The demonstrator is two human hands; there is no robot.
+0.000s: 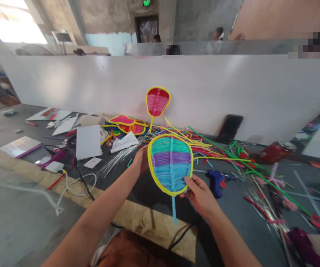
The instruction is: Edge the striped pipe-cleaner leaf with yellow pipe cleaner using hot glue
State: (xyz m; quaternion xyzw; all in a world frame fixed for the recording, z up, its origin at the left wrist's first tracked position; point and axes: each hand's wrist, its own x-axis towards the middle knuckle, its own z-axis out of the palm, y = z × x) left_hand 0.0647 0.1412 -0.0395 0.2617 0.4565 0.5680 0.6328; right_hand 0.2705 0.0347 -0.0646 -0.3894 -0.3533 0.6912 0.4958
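A fan-shaped piece made of fuzzy pipe cleaners [161, 174] is held up in front of me. Its rim is yellow, its bands are green, purple and blue, and a light blue stem hangs from the lower end. My left hand [141, 160] grips the left edge, its fingers partly hidden behind the piece. With thumb in front and fingers behind, my right hand [200, 193] pinches the lower right edge. Beyond it, a smaller red and pink fan [157, 102] with a yellow rim stands against the white panel.
Loose pipe cleaners [201, 142] lie along the panel [107, 81]. A blue glue gun [218, 182] is right of my right hand. Farther right are a phone [229, 128] and a red can [277, 151]. Paper [88, 141] and white cables [73, 185] lie on the left.
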